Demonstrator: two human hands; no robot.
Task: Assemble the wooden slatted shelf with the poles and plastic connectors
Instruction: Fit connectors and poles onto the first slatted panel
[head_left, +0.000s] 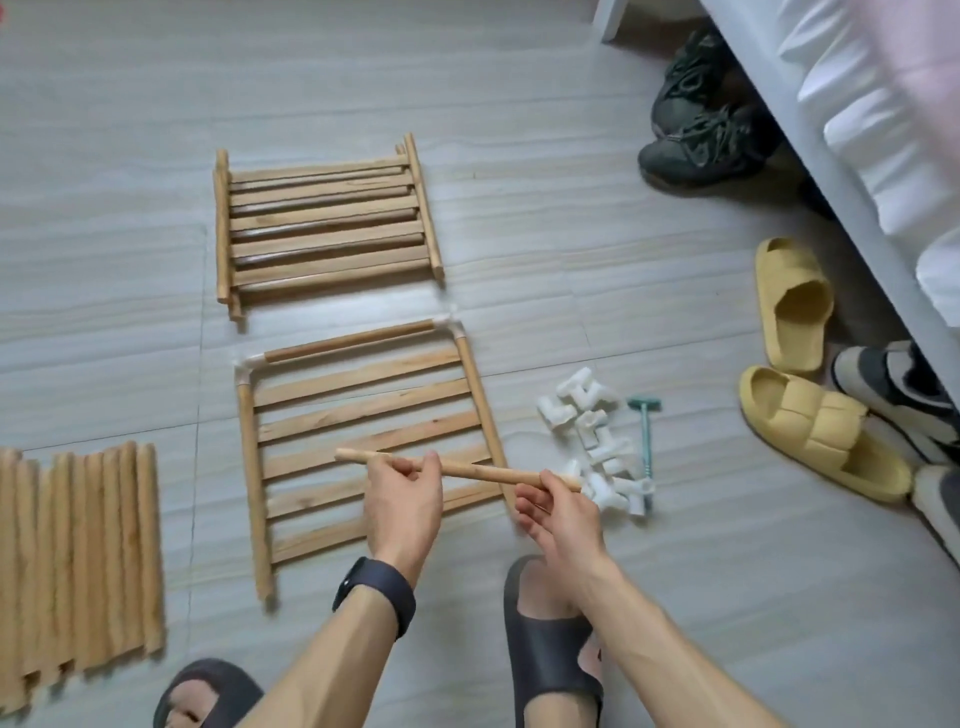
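Note:
A slatted wooden shelf panel (363, 410) lies flat on the floor in front of me. Its far edge carries a pole (348, 340) joined by white plastic corner connectors (451, 326) at both ends. Both hands hold a loose wooden pole (483, 472) horizontally above the panel's near right part: my left hand (402, 512) grips near its left third, my right hand (558, 512) pinches its right end. A pile of white plastic connectors (597, 441) lies just right of the panel.
A stack of more slatted panels (322, 223) lies farther away. Several loose poles (78, 561) lie at the left. A small green mallet (645, 441) rests beside the connectors. Yellow slippers (800, 415), shoes and a bed edge (857, 218) line the right. My slippered feet (550, 649) are near.

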